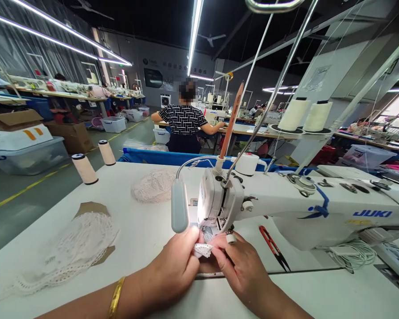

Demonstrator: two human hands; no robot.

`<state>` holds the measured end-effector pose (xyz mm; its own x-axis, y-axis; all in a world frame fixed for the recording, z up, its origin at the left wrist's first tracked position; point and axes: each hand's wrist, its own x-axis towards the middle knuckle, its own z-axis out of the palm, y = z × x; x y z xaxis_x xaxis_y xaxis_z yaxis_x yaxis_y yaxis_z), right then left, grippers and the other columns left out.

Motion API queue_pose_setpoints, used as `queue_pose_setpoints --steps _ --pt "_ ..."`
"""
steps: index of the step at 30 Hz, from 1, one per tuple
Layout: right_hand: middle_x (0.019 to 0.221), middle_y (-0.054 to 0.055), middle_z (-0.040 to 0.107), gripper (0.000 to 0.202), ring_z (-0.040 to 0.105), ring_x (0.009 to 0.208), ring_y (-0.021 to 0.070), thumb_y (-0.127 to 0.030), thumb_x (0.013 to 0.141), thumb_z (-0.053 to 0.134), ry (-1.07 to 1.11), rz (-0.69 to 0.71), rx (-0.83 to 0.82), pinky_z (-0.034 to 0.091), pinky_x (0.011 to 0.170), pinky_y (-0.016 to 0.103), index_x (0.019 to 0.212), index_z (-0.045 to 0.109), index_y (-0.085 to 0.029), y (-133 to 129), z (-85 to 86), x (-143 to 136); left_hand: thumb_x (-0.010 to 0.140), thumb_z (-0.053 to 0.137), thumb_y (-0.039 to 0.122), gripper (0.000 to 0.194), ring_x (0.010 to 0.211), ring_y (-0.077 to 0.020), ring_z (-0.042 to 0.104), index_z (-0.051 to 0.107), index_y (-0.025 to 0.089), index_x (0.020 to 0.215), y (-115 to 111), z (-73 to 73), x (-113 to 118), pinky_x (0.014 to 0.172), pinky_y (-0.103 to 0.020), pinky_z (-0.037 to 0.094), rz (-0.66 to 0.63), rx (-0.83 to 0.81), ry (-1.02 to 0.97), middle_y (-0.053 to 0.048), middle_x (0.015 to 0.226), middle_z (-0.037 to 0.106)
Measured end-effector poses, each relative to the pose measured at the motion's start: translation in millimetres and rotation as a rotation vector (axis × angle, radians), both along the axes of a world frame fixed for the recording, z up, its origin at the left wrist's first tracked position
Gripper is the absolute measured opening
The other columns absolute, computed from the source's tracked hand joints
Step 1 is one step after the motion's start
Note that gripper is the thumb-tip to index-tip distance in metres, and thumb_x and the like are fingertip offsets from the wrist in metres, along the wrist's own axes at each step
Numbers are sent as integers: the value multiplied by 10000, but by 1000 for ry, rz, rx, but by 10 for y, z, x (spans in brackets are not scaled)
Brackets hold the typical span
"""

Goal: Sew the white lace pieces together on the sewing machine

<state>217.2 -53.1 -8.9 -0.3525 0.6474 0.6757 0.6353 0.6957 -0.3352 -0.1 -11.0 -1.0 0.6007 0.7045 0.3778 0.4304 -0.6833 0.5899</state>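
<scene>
Just in front of the needle area of a white sewing machine (262, 195), my left hand (176, 263) pinches one side of a small strip of white lace trim (203, 250). My right hand (241, 266) grips the other side of that strip between thumb and fingers. The needle and presser foot are partly hidden by the machine head and my fingers. A lit lamp (180, 206) hangs at the left of the head. Red-handled thread snips (273, 246) lie to the right of my right hand.
Two piles of white lace, one nearer (76, 243) and one farther (154, 185), lie on the white table (139, 230). Two thread spools (84, 169) stand at its left edge. Cone threads (294, 114) rise behind the machine. A co-worker (188, 119) sits ahead, facing away.
</scene>
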Motion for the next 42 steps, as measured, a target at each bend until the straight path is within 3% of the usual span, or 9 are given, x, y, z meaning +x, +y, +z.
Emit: queue_pose_setpoints --steps 5,11,14,21,28,35,42 --pt "963 11 779 190 711 831 210 -131 1139 482 54 -90 118 555 768 328 1121 634 -243 23 -79 -112 888 488 196 134 829 -239 683 605 227 946 181 -86 28 738 -324 506 46 -164 120 -48 908 737" --pt "918 10 785 176 713 798 211 -134 1127 531 126 -140 184 555 746 321 1105 668 -243 64 -89 -163 901 512 203 204 665 -192 612 554 215 702 340 -128 -5 606 -277 389 75 -201 194 3 692 658" --pt "881 -3 772 180 707 770 194 -155 1131 531 159 -143 166 564 735 300 1073 673 -248 71 -77 -162 924 518 225 275 620 -172 549 494 207 650 348 -102 4 581 -271 343 69 -180 192 17 638 585" --pt "845 -2 749 206 706 762 188 -174 1124 539 210 -158 102 573 732 285 1018 700 -245 76 -69 -143 870 533 116 218 601 -144 520 543 202 669 341 -72 -6 572 -245 344 -7 -155 181 42 642 568" --pt "821 -24 719 202 664 729 169 -201 1121 545 252 -103 18 534 697 266 968 665 -254 50 -52 -118 898 533 93 261 835 -196 685 751 237 896 326 -26 -43 759 -260 497 -61 -115 122 1 892 755" --pt "788 -9 682 281 647 713 175 -262 1136 521 233 -134 -86 504 676 278 898 668 -239 30 -59 -86 842 515 53 232 721 -174 601 629 216 722 302 44 -30 710 -251 480 -136 -144 82 13 740 647" --pt "796 -18 677 256 651 729 178 -230 1115 519 209 -113 -136 504 693 267 890 636 -256 30 -50 -74 851 569 123 201 740 -156 604 598 201 669 256 60 -7 676 -239 459 -139 -240 69 16 752 596"
